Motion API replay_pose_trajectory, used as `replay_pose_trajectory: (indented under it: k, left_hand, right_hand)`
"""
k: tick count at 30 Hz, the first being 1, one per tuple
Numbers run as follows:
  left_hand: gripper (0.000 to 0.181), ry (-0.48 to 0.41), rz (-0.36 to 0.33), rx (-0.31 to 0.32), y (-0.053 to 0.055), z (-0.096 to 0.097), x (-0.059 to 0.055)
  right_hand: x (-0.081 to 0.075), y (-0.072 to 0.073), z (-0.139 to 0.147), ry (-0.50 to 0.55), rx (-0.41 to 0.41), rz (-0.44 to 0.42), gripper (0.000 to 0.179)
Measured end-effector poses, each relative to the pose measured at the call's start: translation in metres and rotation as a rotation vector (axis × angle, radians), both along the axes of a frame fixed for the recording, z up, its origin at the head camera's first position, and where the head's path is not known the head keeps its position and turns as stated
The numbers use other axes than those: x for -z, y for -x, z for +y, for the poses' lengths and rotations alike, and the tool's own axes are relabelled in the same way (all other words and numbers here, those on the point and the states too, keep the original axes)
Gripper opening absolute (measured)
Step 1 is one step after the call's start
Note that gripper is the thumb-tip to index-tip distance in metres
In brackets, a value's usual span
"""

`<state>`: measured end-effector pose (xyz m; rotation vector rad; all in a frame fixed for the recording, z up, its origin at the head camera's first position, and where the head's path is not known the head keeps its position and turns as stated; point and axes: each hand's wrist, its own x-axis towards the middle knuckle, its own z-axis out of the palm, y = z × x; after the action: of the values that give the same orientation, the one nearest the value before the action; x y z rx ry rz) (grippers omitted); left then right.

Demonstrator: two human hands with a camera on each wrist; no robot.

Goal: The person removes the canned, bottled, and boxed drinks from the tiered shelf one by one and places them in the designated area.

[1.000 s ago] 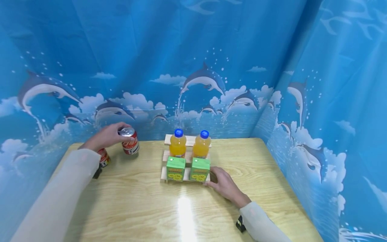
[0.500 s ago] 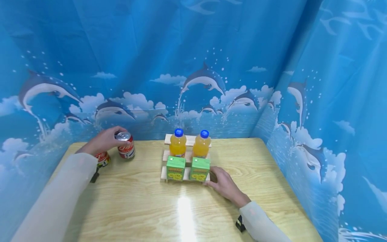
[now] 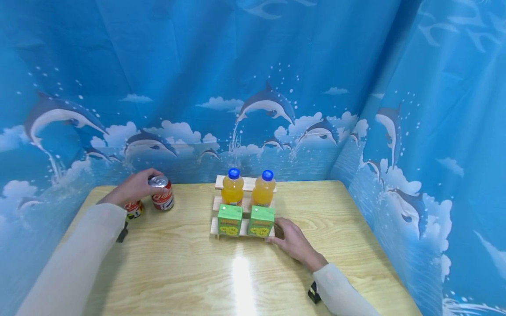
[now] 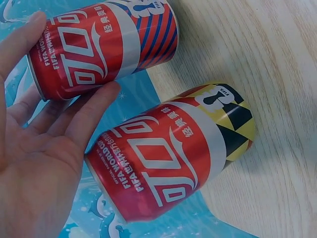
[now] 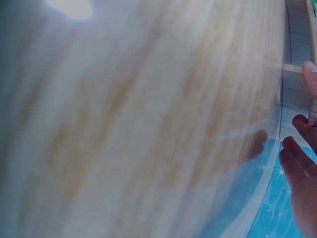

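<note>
My left hand grips a red cola can at the table's back left, thumb on one side and fingers on the other near its top. In the left wrist view this can has blue and red stripes near its base. A second cola can, with yellow and black patches, stands right beside the fingers; in the head view the hand partly covers this other can. My right hand pinches the right front corner of a stepped wooden rack. In the right wrist view, thumb and fingers meet at the rack's edge.
Two orange-juice bottles with blue caps stand on the rack's higher steps. Two green drink cartons sit on its lowest step. A blue dolphin curtain hangs behind and along the sides of the wooden table.
My left hand has drawn the striped cola can left and slightly toward me, nearer the second can. The right hand and the rack have stayed put.
</note>
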<state>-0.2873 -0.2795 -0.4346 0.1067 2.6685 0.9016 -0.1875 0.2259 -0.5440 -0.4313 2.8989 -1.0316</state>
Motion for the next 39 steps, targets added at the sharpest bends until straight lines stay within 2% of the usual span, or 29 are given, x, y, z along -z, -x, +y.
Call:
replay_pose_trajectory:
  k: [4,15,22,29,39]
  left_hand:
    - [0.079,0.0,-0.005,0.001,0.0004,0.0004,0.0021]
    - [0.07,0.036,0.033,0.031,0.0017,0.0003,0.0057]
    - [0.072,0.028,0.012,0.024,-0.0001,0.0021,0.0044]
    - [0.081,0.039,0.001,0.019,0.0029,0.0028,0.0073]
    - [0.082,0.1,0.009,0.066,0.0058,0.0026,0.0059]
  right_hand:
    - [0.0,-0.0001,0.0001,-0.003,0.002,-0.006,0.066]
    - [-0.0004,-0.0001,-0.0005,-0.008,0.001,-0.001,0.066]
    - [-0.0003,0.0002,-0.0001,-0.006,0.004,-0.009,0.066]
    - [-0.0001,-0.0002,0.0006,-0.01,0.004,-0.003,0.066]
    - [0.0,-0.0002,0.0004,-0.021,0.01,-0.001,0.068]
